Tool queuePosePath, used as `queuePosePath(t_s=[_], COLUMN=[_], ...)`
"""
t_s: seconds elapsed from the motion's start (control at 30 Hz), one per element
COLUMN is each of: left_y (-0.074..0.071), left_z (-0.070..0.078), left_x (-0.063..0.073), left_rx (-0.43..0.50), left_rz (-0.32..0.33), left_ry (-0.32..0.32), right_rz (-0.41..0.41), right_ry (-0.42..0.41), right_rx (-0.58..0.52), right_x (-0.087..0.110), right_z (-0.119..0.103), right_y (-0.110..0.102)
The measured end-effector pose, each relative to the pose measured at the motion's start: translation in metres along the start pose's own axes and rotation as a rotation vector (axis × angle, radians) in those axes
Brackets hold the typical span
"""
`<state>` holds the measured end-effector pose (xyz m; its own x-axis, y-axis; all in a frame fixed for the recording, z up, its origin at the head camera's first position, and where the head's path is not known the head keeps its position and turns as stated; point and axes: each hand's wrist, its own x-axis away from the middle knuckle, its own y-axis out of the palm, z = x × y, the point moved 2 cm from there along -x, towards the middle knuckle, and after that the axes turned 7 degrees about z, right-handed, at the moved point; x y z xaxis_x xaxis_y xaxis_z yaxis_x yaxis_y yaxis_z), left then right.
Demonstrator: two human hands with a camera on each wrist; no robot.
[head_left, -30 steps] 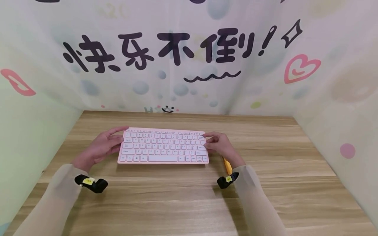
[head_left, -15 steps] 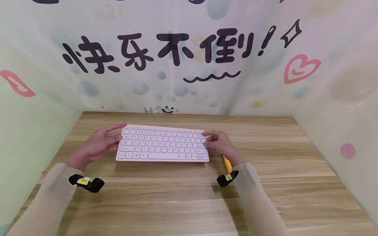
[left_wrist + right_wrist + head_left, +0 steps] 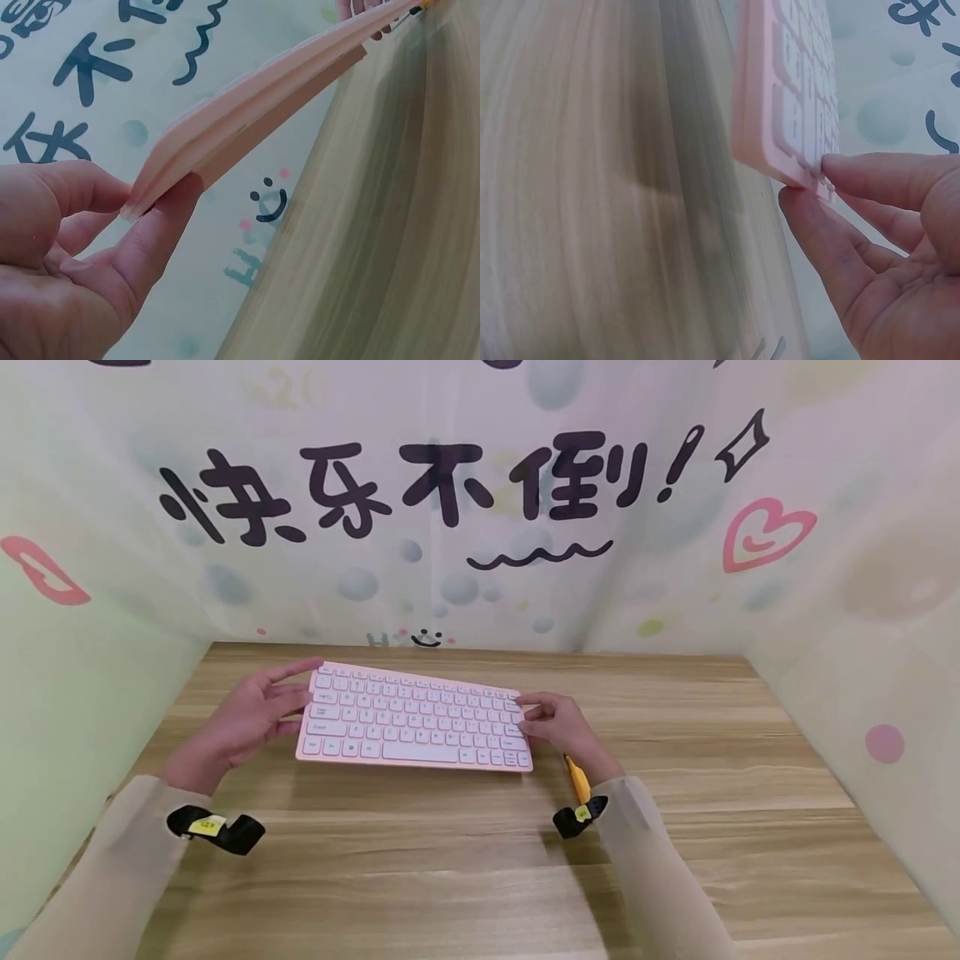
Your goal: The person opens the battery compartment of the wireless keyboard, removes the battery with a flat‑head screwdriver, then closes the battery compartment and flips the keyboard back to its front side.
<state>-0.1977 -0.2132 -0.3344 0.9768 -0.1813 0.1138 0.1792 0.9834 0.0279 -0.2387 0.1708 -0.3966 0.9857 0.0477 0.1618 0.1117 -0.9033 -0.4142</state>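
Note:
A pink keyboard (image 3: pixel 416 718) with white keys is held over the wooden table, its left end higher than its right in the head view. My left hand (image 3: pixel 258 714) pinches the left end. In the left wrist view the thumb (image 3: pixel 169 217) lies against the keyboard's pink underside (image 3: pixel 277 101), where a raised strip runs lengthwise. At the other end, my right hand (image 3: pixel 558 722) pinches the right edge. From the right wrist, one fingertip (image 3: pixel 847 171) shows on the key side and the thumb (image 3: pixel 810 217) at the edge.
A slim yellow-orange object (image 3: pixel 577 779) with a dark tip lies on the table (image 3: pixel 420 877) beside my right wrist, partly covered by it. Behind the table hangs a white printed backdrop (image 3: pixel 660 593) with dark lettering, and pale side walls stand left and right.
The keyboard's left end has risen along with my left hand, so it slants down to the right more than before. My right hand has stayed nearly in place, still gripping the right edge.

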Motion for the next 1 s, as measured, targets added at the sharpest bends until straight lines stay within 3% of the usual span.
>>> queuePosePath(t_s=[0.23,0.6,1.0], left_y=[0.005,0.013,0.02], left_z=[0.01,0.018,0.033], left_x=[0.002,0.006,0.013], left_rx=[-0.021,0.026,-0.058], left_rz=[0.034,0.101,0.194], left_ry=[0.055,0.047,0.15], right_rz=[0.003,0.007,0.011], right_ry=[-0.012,-0.028,-0.018], right_rx=[0.007,0.044,-0.047], right_x=[0.001,0.002,0.003], right_z=[-0.002,-0.006,-0.005], right_y=[0.001,0.004,0.014])
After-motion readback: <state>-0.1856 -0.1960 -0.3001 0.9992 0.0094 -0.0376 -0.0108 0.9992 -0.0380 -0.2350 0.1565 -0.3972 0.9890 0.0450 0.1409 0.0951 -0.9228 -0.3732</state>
